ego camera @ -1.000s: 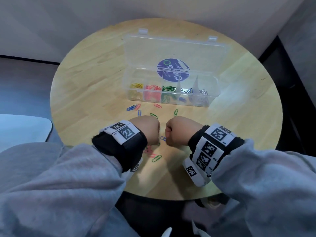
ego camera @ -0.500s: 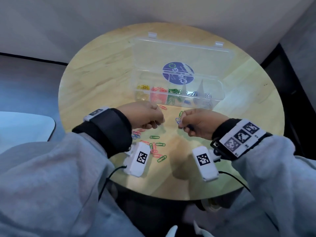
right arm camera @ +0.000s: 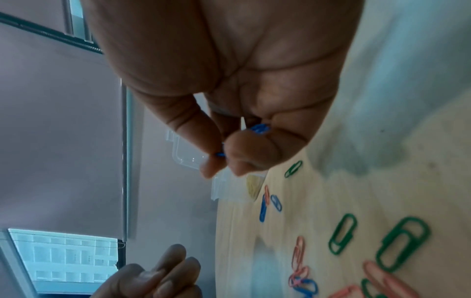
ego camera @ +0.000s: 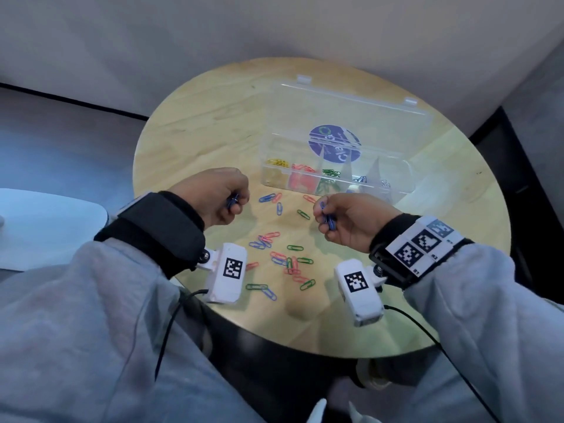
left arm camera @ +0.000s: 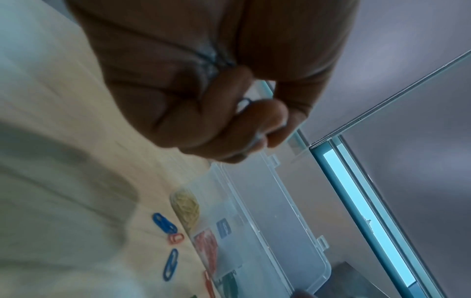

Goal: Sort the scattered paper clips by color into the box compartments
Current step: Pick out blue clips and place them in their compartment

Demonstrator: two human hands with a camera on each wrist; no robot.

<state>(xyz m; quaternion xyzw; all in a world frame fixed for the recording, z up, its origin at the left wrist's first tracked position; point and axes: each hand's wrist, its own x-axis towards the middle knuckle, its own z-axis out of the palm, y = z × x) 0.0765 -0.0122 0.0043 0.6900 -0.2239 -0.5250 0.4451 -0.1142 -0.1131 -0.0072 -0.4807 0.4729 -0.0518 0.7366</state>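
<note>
A clear compartment box [ego camera: 396,186] with its lid open stands at the table's far side, holding yellow, red, green, blue and silver clips in separate cells. My left hand [ego camera: 232,200] is raised above the table and grips blue paper clips [ego camera: 233,199] in curled fingers. To its right, my right hand [ego camera: 328,216] pinches a bunch of blue clips [ego camera: 329,221], seen between thumb and finger in the right wrist view [right arm camera: 258,128]. Blue, pink and green clips [ego camera: 290,261] lie scattered on the wood between and below both hands.
The round wooden table [ego camera: 189,141] has its front edge close to my body. A few loose clips [ego camera: 276,199] lie just in front of the box. A white surface [ego camera: 45,227] sits off the table at left. Cables hang from the wrist cameras.
Both hands have lifted off the table, turned palm inward and moved apart toward the box, each carrying blue clips. The scattered clips they covered now show.
</note>
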